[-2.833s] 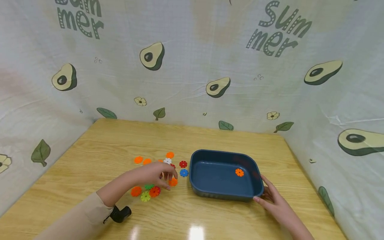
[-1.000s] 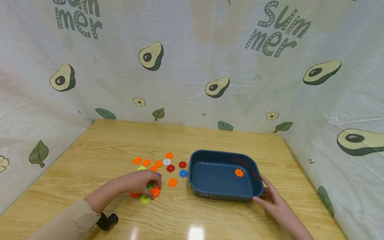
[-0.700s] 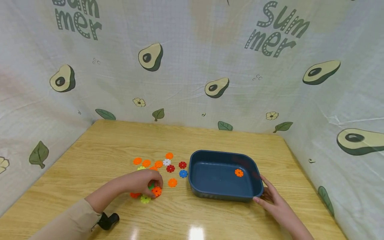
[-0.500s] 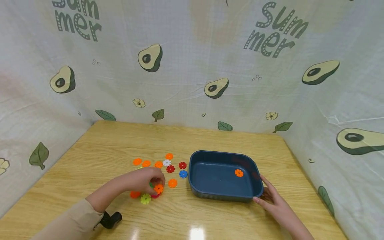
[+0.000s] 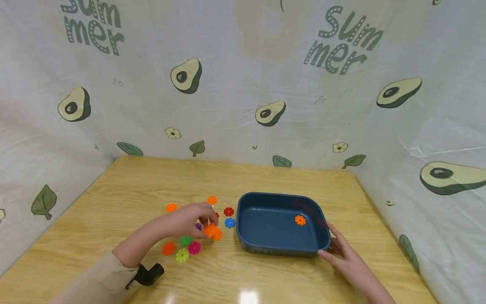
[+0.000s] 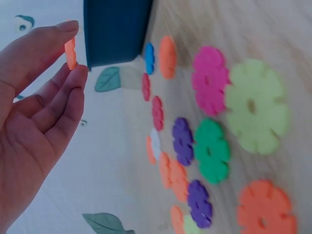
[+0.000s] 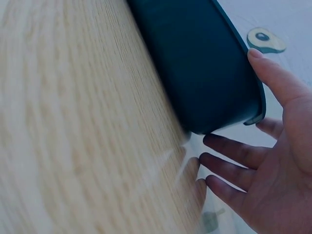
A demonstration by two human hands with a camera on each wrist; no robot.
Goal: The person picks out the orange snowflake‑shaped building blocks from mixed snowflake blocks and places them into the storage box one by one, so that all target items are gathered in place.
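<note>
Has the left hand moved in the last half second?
Yes: judged against the magenta disc in the head view, the left hand has moved up and right, toward the dark blue bin.

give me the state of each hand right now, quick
Left hand: closed, pinching an orange toothed disc.
Right hand: open, touching a corner of the dark blue bin.

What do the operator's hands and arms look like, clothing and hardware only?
Left hand: ungloved, with a plain beige sleeve and a small black device by the cuff. Right hand: also ungloved. No rings visible on either.
</note>
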